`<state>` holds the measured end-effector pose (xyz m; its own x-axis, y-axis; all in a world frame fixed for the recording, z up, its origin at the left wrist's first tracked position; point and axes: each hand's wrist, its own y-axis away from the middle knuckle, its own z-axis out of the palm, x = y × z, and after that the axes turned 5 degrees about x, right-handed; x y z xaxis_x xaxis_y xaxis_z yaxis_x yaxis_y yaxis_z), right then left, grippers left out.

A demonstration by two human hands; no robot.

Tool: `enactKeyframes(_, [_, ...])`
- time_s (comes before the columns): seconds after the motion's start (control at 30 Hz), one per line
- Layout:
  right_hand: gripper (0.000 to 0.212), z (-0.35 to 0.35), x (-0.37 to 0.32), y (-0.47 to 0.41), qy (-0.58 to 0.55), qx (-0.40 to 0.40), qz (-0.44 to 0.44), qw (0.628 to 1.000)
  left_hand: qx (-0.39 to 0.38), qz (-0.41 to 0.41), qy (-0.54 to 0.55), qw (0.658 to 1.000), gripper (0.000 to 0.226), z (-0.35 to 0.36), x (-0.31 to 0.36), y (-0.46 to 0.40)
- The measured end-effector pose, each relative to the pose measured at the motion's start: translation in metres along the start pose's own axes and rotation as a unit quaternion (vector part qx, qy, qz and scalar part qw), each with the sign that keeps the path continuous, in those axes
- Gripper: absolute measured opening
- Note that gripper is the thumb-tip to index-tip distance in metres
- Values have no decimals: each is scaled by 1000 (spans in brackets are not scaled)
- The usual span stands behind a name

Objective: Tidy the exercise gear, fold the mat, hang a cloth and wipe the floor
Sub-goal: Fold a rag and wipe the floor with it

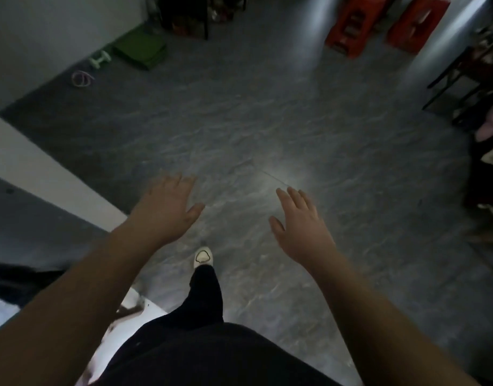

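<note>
Well beyond left hand (167,207): folded mat (140,50)

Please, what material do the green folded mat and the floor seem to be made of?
The green mat looks like soft foam with a matte surface: it lies in thick folded layers, but blur leaves this uncertain. The floor seems polished stone or stone-look tile, since it has grey veining and reflects light.

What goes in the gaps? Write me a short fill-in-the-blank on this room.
1. The folded mat by the wall is ____ in colour.
2. Both the left hand and the right hand hold ____.
3. The two stools at the far side are ____.

Missing words: green; nothing; red
</note>
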<state>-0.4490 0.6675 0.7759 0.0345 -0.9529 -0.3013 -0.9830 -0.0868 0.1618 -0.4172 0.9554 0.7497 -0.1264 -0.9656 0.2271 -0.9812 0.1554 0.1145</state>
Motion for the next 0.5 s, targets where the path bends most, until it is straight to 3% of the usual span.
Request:
enactKeyframes(0.17, [66,-20,-33,-145,2,-14,9,1000,-27,20,2,999,75,-41,-52,-140])
enactKeyframes(0.27, [67,-41,-42,-222,-4,-3,23,1000,-37,42,-18,998,87,-70,-67,-217])
enactKeyframes(0.43, [66,-71,-49,-345,-5,14,16,1000,-37,13,18,999,78,-97,-78,-334])
enactKeyframes(0.5, [66,-76,-46,-398,-1,15,13,1000,-37,3,19,999,84,-101,-85,-379])
